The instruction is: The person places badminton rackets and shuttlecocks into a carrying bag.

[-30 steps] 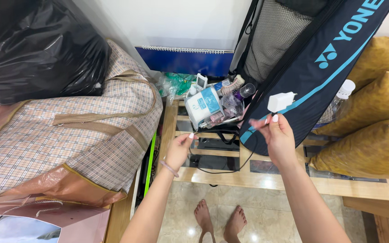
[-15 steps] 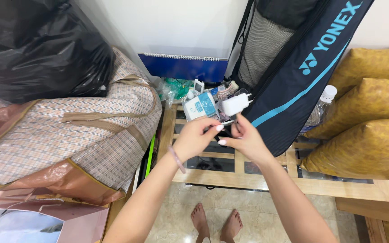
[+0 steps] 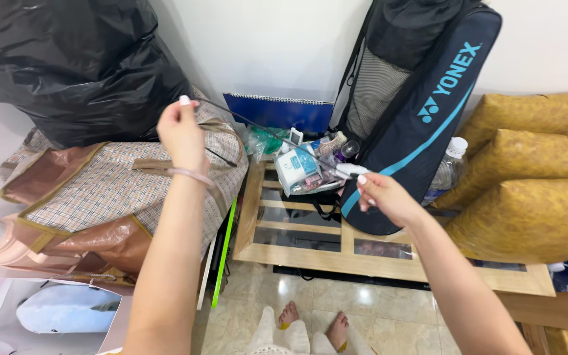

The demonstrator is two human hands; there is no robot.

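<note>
Cable (image 3: 267,130) taut between raised left hand (image 3: 180,133), lower right hand (image 3: 382,196)

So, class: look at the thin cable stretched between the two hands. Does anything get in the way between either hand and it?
Nothing visible does. The left hand pinches one end of the cable and the right hand holds the other end by the white plug. The cable runs taut through the air above the checked bag and clutter.
</note>
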